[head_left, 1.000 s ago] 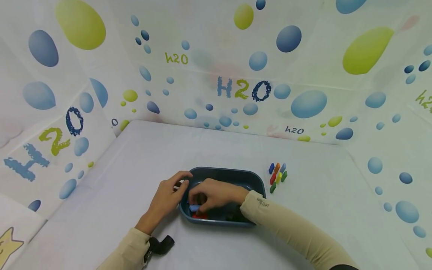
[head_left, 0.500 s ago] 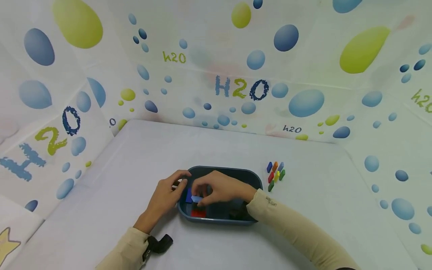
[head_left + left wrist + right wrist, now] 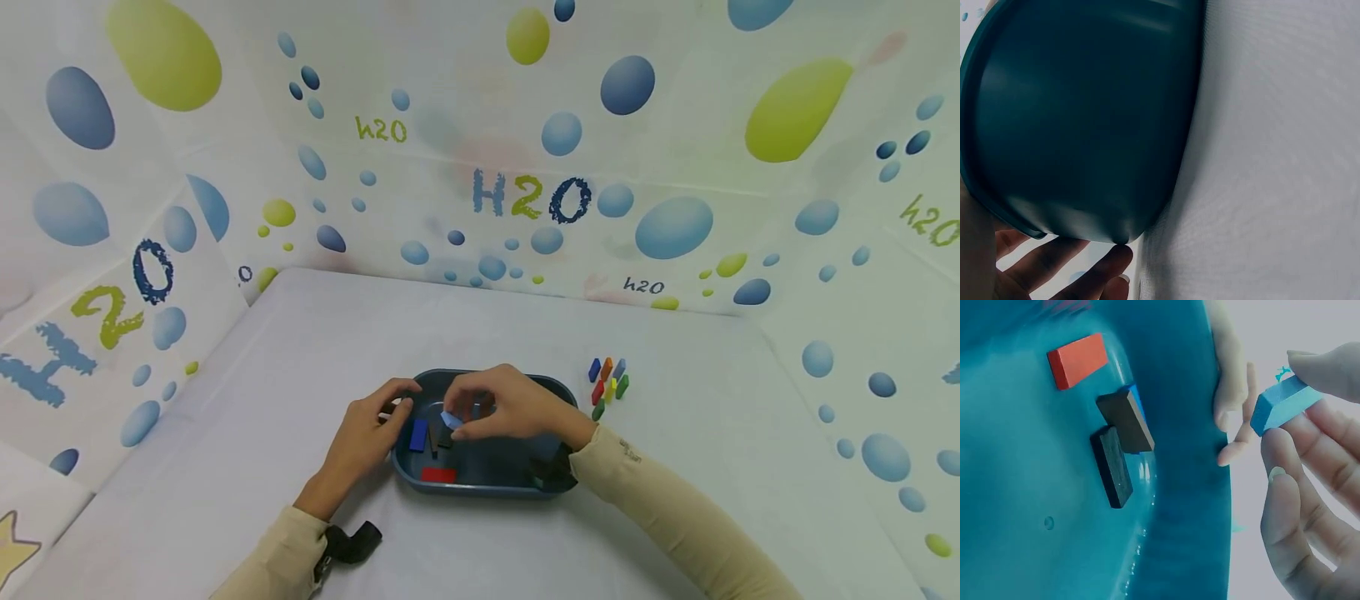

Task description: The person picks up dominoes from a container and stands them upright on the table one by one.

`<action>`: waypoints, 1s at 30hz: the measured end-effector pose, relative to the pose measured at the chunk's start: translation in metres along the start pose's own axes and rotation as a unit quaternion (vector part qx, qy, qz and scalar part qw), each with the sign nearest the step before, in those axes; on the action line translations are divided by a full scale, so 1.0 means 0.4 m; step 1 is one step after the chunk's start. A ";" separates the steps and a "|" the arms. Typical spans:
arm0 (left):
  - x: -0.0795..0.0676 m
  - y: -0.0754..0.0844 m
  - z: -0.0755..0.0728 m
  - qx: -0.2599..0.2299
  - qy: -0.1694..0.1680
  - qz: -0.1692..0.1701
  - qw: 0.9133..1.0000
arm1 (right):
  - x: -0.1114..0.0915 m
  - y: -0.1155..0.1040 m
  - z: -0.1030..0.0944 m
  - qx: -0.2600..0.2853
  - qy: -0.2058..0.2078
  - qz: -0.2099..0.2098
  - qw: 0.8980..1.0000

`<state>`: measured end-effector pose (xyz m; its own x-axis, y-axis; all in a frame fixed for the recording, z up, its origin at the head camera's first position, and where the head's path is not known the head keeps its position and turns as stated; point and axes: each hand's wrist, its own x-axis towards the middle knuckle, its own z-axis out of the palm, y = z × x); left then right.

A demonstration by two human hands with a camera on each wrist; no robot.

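Observation:
My right hand [image 3: 517,408] holds a light blue block [image 3: 1282,403] between thumb and fingertips, above the left half of a dark blue tub [image 3: 495,492]. Resting against the tub's left end, my left hand [image 3: 367,433] has its fingertips [image 3: 1119,255] on the outer wall, and some reach the rim. Inside the tub lie a red block [image 3: 438,475] near the front wall and a blue block [image 3: 418,435] at the left end. A brown block [image 3: 1127,422] leans partly over the blue one, beside a black block [image 3: 1112,465].
Right of the tub, several small coloured blocks stand upright in a tight group, among them a red one [image 3: 597,392]. White cloth [image 3: 360,325] covers the table. A black device [image 3: 352,543] sits at my left wrist. Printed sheets [image 3: 465,83] rise behind and at the sides.
My right hand has lifted the light blue block from the tub's left end and moved it up and right. The blocks below now show. My left hand keeps its place at the rim.

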<state>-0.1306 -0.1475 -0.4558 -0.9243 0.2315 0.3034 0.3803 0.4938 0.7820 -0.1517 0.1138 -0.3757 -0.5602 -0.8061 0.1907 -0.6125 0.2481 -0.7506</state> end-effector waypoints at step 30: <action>-0.003 -0.001 -0.003 -0.007 -0.002 -0.010 1.000 | -0.114 -0.008 -0.076 0.049 0.088 0.016 0.995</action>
<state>-0.1297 -0.1488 -0.4557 -0.9317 0.2246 0.2854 0.3610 0.4869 0.7954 -0.1412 0.1660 -0.3627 -0.6730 -0.6894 0.2680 -0.5408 0.2114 -0.8142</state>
